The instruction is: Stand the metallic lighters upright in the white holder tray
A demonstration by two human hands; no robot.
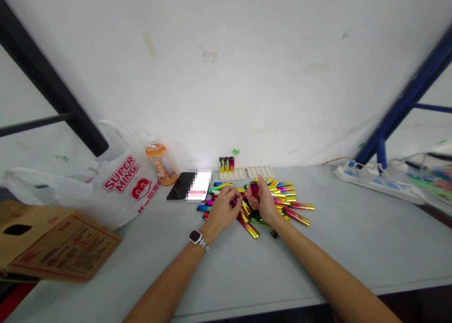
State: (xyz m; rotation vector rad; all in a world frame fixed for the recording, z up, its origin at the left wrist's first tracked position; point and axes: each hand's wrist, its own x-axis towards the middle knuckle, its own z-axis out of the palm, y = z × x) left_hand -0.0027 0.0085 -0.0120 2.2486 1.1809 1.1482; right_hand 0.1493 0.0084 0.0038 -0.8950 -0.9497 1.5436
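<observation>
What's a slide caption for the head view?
Left hand over a pile of lighters, right hand holding a purple lighter.

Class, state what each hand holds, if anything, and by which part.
The right hand grips a slim, shiny magenta lighter by its body. Whether the left hand holds anything cannot be told.

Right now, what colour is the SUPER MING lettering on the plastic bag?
The lettering is red, best seen in the head view.
</observation>
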